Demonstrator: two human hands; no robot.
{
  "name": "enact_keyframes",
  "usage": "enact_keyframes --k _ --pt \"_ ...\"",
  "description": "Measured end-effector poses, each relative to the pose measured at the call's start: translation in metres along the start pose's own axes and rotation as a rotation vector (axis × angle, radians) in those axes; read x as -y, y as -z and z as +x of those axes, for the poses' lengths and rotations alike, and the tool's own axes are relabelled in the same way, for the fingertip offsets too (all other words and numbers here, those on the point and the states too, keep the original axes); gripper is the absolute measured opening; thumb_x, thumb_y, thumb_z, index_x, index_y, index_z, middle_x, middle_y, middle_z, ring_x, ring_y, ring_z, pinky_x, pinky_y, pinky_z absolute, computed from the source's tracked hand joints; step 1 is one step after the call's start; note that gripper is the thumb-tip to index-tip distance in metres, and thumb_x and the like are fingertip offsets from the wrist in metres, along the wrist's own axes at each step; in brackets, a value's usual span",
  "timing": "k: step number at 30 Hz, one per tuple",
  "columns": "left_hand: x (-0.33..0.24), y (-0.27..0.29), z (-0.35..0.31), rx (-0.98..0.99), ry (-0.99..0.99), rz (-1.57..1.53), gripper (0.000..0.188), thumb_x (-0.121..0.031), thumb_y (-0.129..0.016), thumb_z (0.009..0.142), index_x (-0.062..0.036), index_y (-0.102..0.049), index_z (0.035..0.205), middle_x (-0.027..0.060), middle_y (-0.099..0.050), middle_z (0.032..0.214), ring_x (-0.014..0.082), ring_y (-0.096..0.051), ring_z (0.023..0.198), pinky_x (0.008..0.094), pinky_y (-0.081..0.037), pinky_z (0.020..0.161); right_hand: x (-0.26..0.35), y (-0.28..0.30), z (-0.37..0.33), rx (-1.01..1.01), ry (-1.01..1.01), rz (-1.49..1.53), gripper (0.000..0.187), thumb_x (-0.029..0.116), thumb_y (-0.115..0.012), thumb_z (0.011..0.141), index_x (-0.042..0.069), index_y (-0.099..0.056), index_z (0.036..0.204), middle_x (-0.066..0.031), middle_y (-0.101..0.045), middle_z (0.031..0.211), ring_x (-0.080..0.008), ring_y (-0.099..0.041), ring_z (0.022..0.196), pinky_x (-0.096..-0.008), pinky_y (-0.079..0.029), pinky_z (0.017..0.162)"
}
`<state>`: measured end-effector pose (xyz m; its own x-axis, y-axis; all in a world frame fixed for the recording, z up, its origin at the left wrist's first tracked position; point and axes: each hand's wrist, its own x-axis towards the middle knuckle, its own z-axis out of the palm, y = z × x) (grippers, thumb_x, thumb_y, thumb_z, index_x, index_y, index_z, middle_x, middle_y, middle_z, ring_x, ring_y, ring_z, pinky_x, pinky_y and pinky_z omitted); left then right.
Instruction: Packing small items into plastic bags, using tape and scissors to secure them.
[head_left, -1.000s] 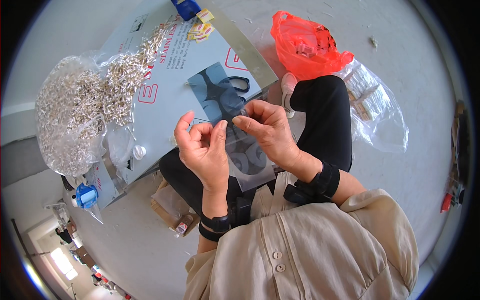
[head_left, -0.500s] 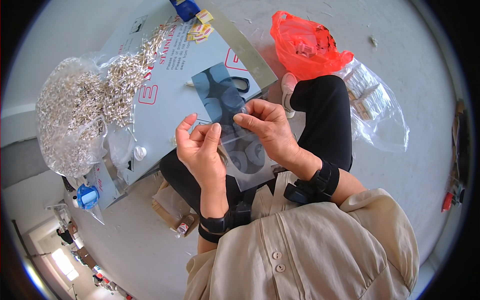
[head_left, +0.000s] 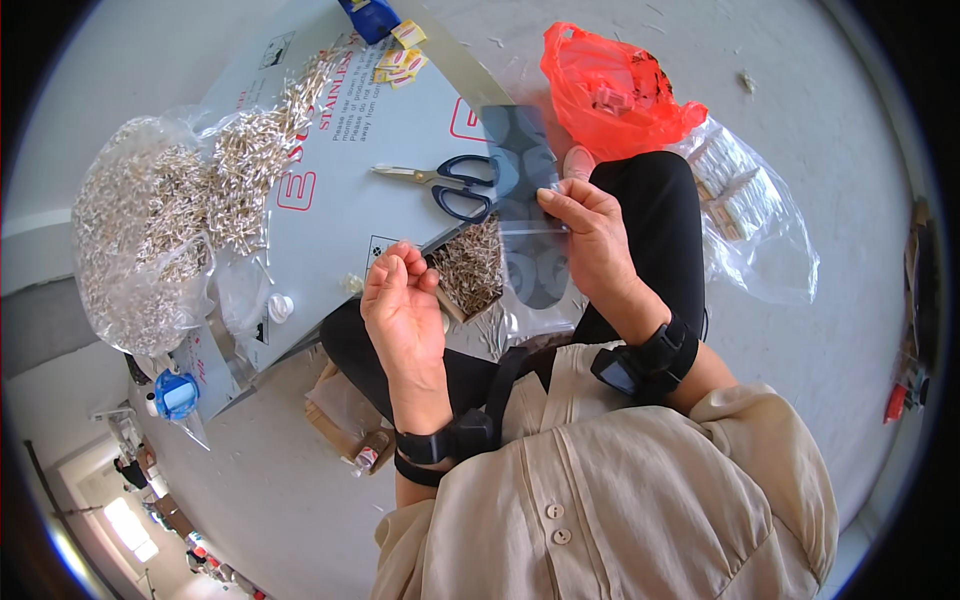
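Observation:
My right hand [head_left: 597,235] pinches the right edge of a dark, see-through film sheet [head_left: 522,165] between thumb and fingers. Rounded shapes show on the film, and a pale band crosses it near its middle. Palm up, my left hand [head_left: 405,320] is apart from the film, its fingers curled and thumb drawn in, with nothing visible in them. Between the hands, lower down, is an open box [head_left: 468,268] filled with small brownish sticks. Scissors [head_left: 450,182] with dark blue handles lie on the grey panel [head_left: 350,215], partly behind the film.
A clear bag [head_left: 140,230] spills many cotton swabs [head_left: 245,170] over the panel's left side. Yellow packets [head_left: 402,65] lie at the far edge beside a blue object [head_left: 372,18]. On the floor at right are a red plastic bag [head_left: 620,95] and a clear bag of white bundles [head_left: 745,200].
My right hand has moved right with the film, uncovering the scissors and the box of sticks. My left hand has come away from the film, and its fingers have curled in.

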<state>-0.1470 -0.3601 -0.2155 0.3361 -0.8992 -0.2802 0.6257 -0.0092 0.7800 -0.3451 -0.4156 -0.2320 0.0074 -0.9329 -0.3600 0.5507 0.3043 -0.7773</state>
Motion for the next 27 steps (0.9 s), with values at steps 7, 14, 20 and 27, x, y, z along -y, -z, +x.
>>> enact_keyframes --k 7,14,20,27 --pt "-0.043 0.094 0.029 -0.385 -0.077 0.924 0.024 0.007 -0.055 0.072 0.0002 -0.065 0.093 0.0025 -0.058 0.084 0.0083 -0.049 0.073 0.0207 -0.040 0.065 -0.002 0.031 0.004 -0.017 0.005 -0.014 0.007 0.007 -0.064 0.084 0.006 -0.060 0.078 0.0035 -0.057 0.073 -0.0044 -0.049 0.066 -0.0193 -0.038 0.062" --pt "-0.038 0.149 0.054 -0.424 0.039 1.122 0.032 0.013 -0.046 0.064 0.0020 -0.067 0.086 0.0055 -0.061 0.088 0.0134 -0.053 0.082 0.0246 -0.041 0.077 -0.005 0.011 0.002 -0.054 -0.086 0.017 0.013 0.008 -0.067 0.081 0.005 -0.058 0.072 0.0044 -0.053 0.069 -0.0044 -0.044 0.065 -0.0196 -0.035 0.060" --pt "-0.014 0.168 0.063 -0.449 -0.024 1.086 0.032 0.012 -0.047 0.064 0.0018 -0.068 0.086 0.0076 -0.061 0.090 0.0159 -0.056 0.085 0.0254 -0.042 0.079 -0.009 0.007 0.003 -0.056 -0.106 -0.007 0.013 0.008 -0.067 0.081 0.005 -0.058 0.072 0.0040 -0.053 0.069 -0.0043 -0.045 0.063 -0.0194 -0.036 0.058" --pt "-0.005 0.170 0.065 -0.427 -0.302 1.308 0.009 -0.002 -0.067 0.068 -0.0011 -0.067 0.077 0.0071 -0.059 0.080 0.0176 -0.058 0.070 0.0288 -0.048 0.066 -0.012 0.010 0.004 0.001 -0.144 -0.013 0.007 0.008 -0.065 0.083 0.005 -0.061 0.079 0.0011 -0.060 0.075 -0.0055 -0.053 0.067 -0.0189 -0.042 0.065"
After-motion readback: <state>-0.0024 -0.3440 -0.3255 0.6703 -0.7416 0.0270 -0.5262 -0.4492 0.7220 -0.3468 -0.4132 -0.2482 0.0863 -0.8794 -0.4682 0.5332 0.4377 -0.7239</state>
